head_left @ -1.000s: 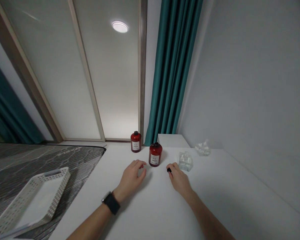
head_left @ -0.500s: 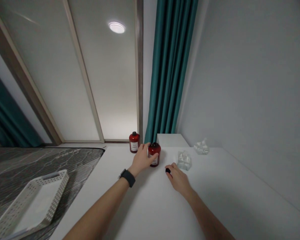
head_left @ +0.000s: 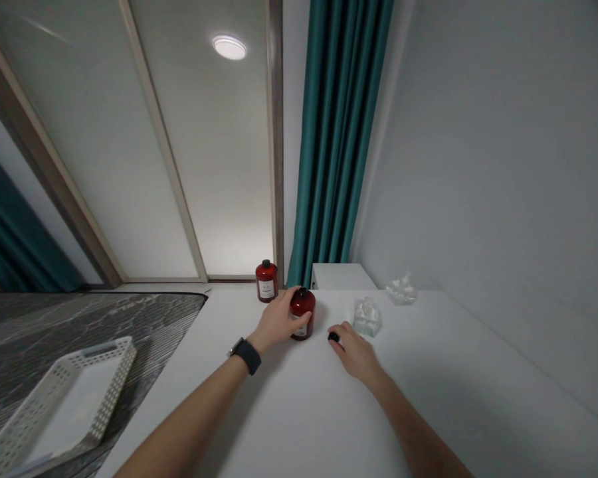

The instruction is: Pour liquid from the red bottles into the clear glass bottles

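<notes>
My left hand is wrapped round the left side of a red bottle that has a dark neck and a white label. The bottle stands on the white table, its label partly behind my thumb. Between the thumb and fingers of my right hand is a small black bottle cap, held just right of the bottle. A second red bottle, with a black cap on, stands behind my left hand. Beyond my right hand sits a clear crumpled plastic wrapper.
Another crumpled clear wrapper lies farther back by the wall. A white box is at the table's far end, before a green curtain. On the floor to the left is a white perforated basket.
My left hand and the red bottle have moved slightly left and nearer to me; the bottle leans less. My right hand keeps its pinch on the cap almost in place.
</notes>
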Motion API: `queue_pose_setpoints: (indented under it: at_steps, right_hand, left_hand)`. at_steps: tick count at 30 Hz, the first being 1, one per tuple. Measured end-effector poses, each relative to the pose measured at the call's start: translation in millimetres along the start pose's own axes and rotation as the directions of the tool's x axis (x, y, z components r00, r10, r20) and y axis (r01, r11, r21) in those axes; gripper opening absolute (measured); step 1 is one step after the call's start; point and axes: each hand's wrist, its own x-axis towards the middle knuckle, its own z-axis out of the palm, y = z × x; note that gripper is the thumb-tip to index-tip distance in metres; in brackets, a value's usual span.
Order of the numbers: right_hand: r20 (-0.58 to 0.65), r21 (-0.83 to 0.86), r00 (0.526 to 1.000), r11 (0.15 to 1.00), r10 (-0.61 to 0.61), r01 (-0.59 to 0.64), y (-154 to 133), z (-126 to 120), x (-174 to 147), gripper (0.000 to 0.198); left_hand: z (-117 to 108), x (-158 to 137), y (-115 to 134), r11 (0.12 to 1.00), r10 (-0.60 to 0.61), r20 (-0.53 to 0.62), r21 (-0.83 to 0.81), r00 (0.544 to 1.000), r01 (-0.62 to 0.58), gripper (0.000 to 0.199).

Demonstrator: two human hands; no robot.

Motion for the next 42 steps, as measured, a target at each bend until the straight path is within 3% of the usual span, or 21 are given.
queue_pose_setpoints:
  at_steps: [6,13,18,22,24,29,31,34,38,42]
  right_hand:
    - [-0.039,0.127,0.998,0.990,-0.058,0.062,0,1,2,0.012]
    - [-0.072,0.343,0.976,0.914,-0.205,0.217,-13,2,0,0.022]
    - [-0.092,0.406,0.974,0.885,-0.209,0.228,-18,1,-1,0.019]
    - [-0.088,0.463,0.984,0.868,-0.155,0.178,-17,4,0,0.015]
    - [-0.080,0.475,0.990,0.868,-0.118,0.142,-16,6,0,0.010]
    - [-0.059,0.469,0.994,0.877,-0.087,0.104,-15,6,-1,0.007]
    - [-0.057,0.468,0.995,0.878,-0.084,0.101,-16,6,-1,0.009]
    - [-0.066,0.472,0.995,0.875,-0.081,0.103,-16,5,-1,0.011]
    - [-0.081,0.488,0.993,0.866,-0.081,0.111,-18,5,-2,0.011]
    - [-0.129,0.570,0.989,0.810,-0.074,0.135,-26,-1,-4,0.020]
  left_hand:
    - [-28,-30,3,0.989,0.115,0.172,-0.115,0.978,-0.096,0.065]
    - [-36,-67,4,0.965,0.124,0.210,-0.252,0.970,-0.069,0.070]
    - [-25,-78,14,0.882,0.084,0.181,-0.472,0.980,0.011,0.068]
    - [-2,-83,26,0.821,-0.101,0.061,-0.559,0.993,0.117,0.072]
    - [9,-86,30,0.815,-0.128,0.017,-0.568,0.992,0.115,0.070]
    - [10,-87,22,0.890,-0.027,-0.098,-0.456,0.995,-0.020,0.076]
    - [0,-86,16,0.935,0.123,-0.105,-0.322,0.987,-0.151,0.073]
    - [-20,-84,10,0.938,0.322,-0.010,-0.130,0.947,-0.321,0.069]
    - [-38,-84,12,0.940,0.338,0.099,0.023,0.936,-0.342,0.077]
    - [-40,-83,15,0.946,0.316,0.143,0.026,0.938,-0.322,0.080]
